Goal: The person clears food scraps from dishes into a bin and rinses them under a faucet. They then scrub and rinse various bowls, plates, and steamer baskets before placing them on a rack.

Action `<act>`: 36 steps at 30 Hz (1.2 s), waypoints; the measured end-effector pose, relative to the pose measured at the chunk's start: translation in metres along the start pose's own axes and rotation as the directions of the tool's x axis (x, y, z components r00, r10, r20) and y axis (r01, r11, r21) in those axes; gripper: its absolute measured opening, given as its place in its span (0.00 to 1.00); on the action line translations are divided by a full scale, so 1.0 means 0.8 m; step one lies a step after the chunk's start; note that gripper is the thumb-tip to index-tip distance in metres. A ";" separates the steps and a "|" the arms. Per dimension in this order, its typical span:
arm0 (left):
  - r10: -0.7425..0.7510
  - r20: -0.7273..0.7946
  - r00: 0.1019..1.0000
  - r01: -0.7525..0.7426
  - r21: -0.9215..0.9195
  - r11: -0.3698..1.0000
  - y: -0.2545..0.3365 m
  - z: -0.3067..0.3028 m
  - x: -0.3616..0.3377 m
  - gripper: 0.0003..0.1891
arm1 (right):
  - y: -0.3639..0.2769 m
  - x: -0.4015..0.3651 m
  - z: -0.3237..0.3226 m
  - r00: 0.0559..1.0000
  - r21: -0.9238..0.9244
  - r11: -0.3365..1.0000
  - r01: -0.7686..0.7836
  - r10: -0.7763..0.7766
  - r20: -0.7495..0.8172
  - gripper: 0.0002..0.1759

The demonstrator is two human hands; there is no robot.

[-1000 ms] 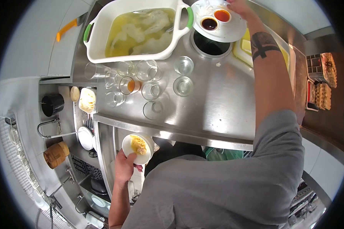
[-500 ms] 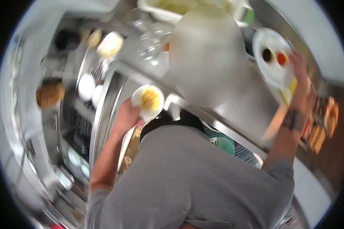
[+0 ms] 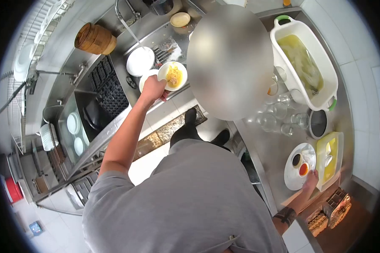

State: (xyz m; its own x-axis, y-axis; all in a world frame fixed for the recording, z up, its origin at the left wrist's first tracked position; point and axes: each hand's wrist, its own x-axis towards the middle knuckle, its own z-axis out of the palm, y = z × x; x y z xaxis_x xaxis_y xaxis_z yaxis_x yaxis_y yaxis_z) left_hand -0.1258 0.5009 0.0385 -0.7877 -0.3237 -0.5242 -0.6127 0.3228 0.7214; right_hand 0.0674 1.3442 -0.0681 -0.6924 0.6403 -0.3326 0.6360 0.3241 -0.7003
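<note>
My left hand (image 3: 154, 89) is closed on the side of a small white bowl (image 3: 164, 72), tilted so its yellow food scraps (image 3: 174, 77) show. The bowl is at the sink's front edge, above another white dish (image 3: 146, 77). Far to the right, my right hand (image 3: 310, 182) grips the rim of a white oval plate (image 3: 292, 179) over the steel counter. On that plate are a small cup of dark sauce (image 3: 297, 159), a cup of red sauce (image 3: 303, 169) and some crumpled white material. A blurred round patch hides the middle of the view.
Water runs from a tap (image 3: 126, 26) onto a white plate (image 3: 140, 61) in the sink. A white tub (image 3: 332, 80) of cloudy liquid, several glasses (image 3: 278, 110) and a yellowish container (image 3: 339, 147) with spoons stand on the right counter. A wooden barrel-like container (image 3: 90, 39) stands behind the sink.
My view has turned toward the sink. My left hand has carried the bowl to the sink's edge. My right hand still holds the oval plate, now lower in view beside the yellowish container.
</note>
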 end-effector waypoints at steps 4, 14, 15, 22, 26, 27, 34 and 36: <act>0.056 -0.022 0.998 -0.053 0.119 0.992 0.008 -0.035 0.054 0.17 | -0.003 -0.077 0.072 0.979 0.149 0.987 -0.067 0.094 -0.178 0.23; 0.509 0.441 0.740 -0.643 0.686 0.340 0.089 0.019 0.105 0.17 | 0.241 -0.071 0.151 0.870 0.419 0.907 0.040 0.175 -0.462 0.17; 0.457 0.484 0.746 -0.652 0.669 0.356 0.104 0.033 0.092 0.17 | 0.229 -0.078 0.145 0.888 -0.381 0.919 -0.102 -0.089 -0.451 0.19; 0.264 0.818 0.511 -0.856 0.458 0.240 0.128 0.163 -0.044 0.17 | -0.001 -0.196 0.163 0.713 -0.163 0.971 0.174 -0.238 -0.660 0.17; 0.029 0.923 0.384 -0.923 0.383 0.021 0.110 0.270 -0.174 0.14 | -0.149 -0.408 0.206 0.712 0.049 0.731 0.681 -0.645 -0.279 0.19; -0.001 0.943 0.332 -0.943 0.332 -0.008 0.102 0.297 -0.208 0.14 | -0.160 -0.449 0.202 0.690 0.096 0.684 0.723 -0.714 -0.113 0.23; -0.293 0.955 0.037 -0.959 -0.049 -0.280 0.037 0.456 -0.467 0.13 | -0.035 -0.560 0.156 0.732 -0.179 0.742 0.646 -0.669 -0.127 0.23; -0.329 0.944 -0.004 -0.906 -0.143 -0.399 0.014 0.489 -0.523 0.12 | 0.009 -0.579 0.125 0.814 -0.205 0.810 0.550 -0.574 -0.083 0.14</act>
State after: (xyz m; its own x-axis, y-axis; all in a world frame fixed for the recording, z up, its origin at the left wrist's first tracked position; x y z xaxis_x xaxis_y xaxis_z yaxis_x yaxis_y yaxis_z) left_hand 0.1716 0.9883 0.0890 0.1438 0.7352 -0.6624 0.9670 0.0377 0.2519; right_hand 0.3586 0.9804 0.0176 -0.9009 0.3931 0.1838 0.2038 0.7572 -0.6206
